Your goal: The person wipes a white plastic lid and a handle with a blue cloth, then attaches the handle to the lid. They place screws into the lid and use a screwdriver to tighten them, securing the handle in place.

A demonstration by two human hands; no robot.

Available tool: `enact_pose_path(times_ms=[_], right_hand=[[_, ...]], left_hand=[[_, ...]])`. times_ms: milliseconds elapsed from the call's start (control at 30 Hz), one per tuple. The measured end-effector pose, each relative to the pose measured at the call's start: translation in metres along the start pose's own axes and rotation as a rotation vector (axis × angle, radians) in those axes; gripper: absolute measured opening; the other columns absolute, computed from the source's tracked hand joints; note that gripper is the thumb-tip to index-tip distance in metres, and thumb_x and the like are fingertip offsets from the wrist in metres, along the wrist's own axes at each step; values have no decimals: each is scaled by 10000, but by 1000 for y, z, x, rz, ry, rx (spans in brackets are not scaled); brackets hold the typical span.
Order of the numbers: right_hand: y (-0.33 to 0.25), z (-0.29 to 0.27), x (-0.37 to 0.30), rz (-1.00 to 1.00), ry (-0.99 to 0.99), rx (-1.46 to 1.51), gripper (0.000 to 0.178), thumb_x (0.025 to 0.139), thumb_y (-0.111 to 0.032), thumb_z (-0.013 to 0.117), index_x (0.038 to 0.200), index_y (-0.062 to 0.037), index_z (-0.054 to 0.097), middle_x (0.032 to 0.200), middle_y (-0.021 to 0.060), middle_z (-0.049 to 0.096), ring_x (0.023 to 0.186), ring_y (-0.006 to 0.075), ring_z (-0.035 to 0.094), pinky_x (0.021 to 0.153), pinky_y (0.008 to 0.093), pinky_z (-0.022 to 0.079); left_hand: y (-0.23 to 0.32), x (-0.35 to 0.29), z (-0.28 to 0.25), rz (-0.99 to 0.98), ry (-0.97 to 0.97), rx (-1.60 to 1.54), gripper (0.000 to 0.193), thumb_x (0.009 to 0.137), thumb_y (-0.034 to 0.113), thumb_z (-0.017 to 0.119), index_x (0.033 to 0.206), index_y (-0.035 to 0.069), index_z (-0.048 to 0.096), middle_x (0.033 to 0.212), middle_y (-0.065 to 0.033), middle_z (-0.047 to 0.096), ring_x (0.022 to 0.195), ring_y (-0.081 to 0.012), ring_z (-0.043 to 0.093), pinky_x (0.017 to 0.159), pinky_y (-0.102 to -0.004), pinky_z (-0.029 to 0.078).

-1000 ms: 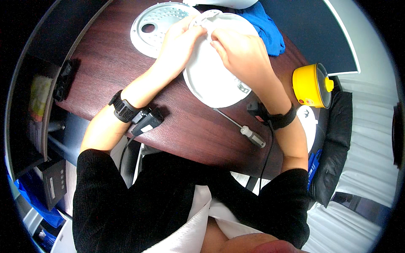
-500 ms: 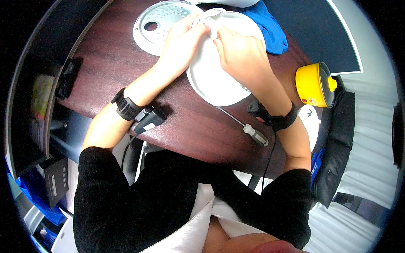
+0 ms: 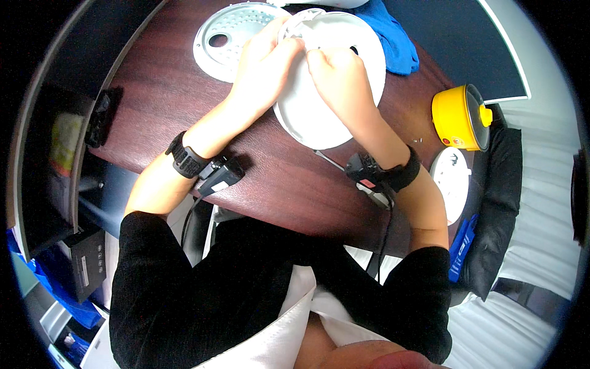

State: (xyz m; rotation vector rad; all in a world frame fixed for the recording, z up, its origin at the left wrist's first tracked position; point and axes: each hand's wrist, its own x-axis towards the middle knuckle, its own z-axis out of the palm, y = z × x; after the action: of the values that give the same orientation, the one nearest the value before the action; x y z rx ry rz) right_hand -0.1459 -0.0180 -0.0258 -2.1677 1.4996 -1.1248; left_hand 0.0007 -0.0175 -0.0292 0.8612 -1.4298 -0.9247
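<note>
A round white plastic cover (image 3: 319,117), likely an appliance part, lies at the far middle of the table under both my hands. My left hand (image 3: 267,61) is closed at the cover's upper left rim, its thumb against a raised white piece (image 3: 301,23) there. My right hand (image 3: 341,77) is curled closed over the cover, its thumb near the left thumb; anything in its fingers is hidden. Left of the cover rests a round silver perforated metal plate (image 3: 236,52) with one larger hole. The screwdriver's thin shaft (image 3: 330,161) shows near the cover's lower edge, its handle mostly covered by my right wrist.
A yellow pot (image 3: 453,120) with a lid stands on the right, with a white oval dish-like piece (image 3: 450,190) holding small dark bits below it. Tiny metal pieces (image 3: 418,141) lie left of the pot. A blue cloth (image 3: 396,46) is behind the cover.
My right hand has shifted slightly left, uncovering a dark hole in the cover. My right wrist has moved left and now hides most of the screwdriver. The left hand stays at the rim.
</note>
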Motion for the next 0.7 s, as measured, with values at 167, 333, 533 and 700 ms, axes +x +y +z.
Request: enact_pose_path(times_ms=[167,333,533,700], right_hand=[[5,-24,-4,-64,-100,60,176,857,-190,613,763,-50,663,580,125,585,537,256,592,516,333,463],[-3,-51,1,-486,-49,-349,144,822,-142,688,954,-99,652,743,48,623,608,166,607,553,264,470],[13,-37,9,-688,-3,-400,143,813,-203,672,921,-117,637,809,30,664,611,204,643,553,319,505],[14,-33,14,-698,-1,-407,129,818,-211,668,881,-107,625,784,30,658,594,208,638,531,315,500]], left_hand=[[4,-1,-1,-33,-52,-50,304,899,163,506,1146,6,587,975,-67,646,882,-115,585,788,-259,466],[-3,1,-2,-32,-51,-94,276,912,169,507,1118,10,597,937,-66,646,848,-111,601,757,-255,482],[-4,2,-2,-8,-44,-69,282,915,174,515,1130,11,598,945,-70,653,857,-119,606,761,-264,487],[-5,2,-2,-33,-24,-77,294,912,169,517,1146,10,595,962,-79,659,865,-123,611,768,-264,486]])
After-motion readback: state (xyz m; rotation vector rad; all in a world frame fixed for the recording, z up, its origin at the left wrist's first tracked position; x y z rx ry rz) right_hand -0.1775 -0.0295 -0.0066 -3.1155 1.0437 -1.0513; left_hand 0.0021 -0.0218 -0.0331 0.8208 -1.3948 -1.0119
